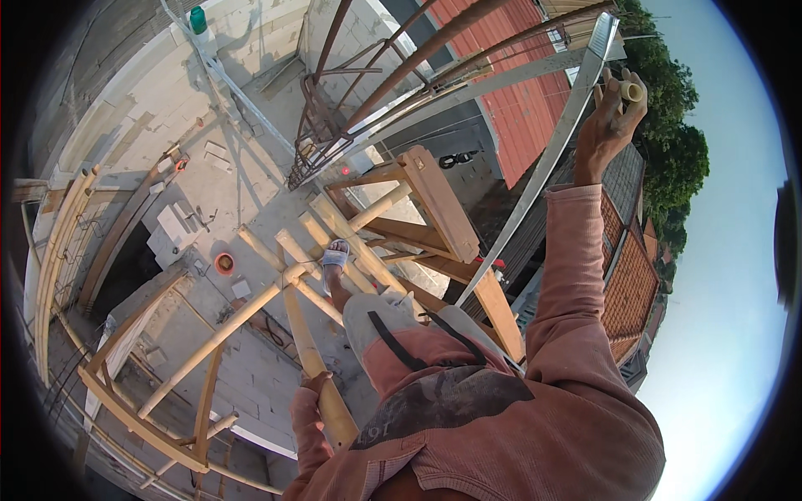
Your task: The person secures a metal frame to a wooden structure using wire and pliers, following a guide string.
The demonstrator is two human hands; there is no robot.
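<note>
My right hand (611,118) is stretched up at the far right, fingers curled around a short, pale tan hollow tube (632,91) with its round end showing. Just left of that hand runs a long shiny metal channel (547,163), slanting down toward my hip; whether the fingers touch it I cannot tell. Low down, my left hand (315,383) is closed on a thick bamboo pole (305,338) beside my body. My sandalled foot (335,255) rests among the bamboo poles of a scaffold (288,249) high above the floor.
Rusty steel rebar (409,63) rises ahead. A wooden frame (439,204) stands right of my foot. Pale block walls (125,125) enclose the floor below, where an orange bucket (224,264) and white blocks (175,224) lie. Tiled roofs (628,280) and trees lie beyond on the right.
</note>
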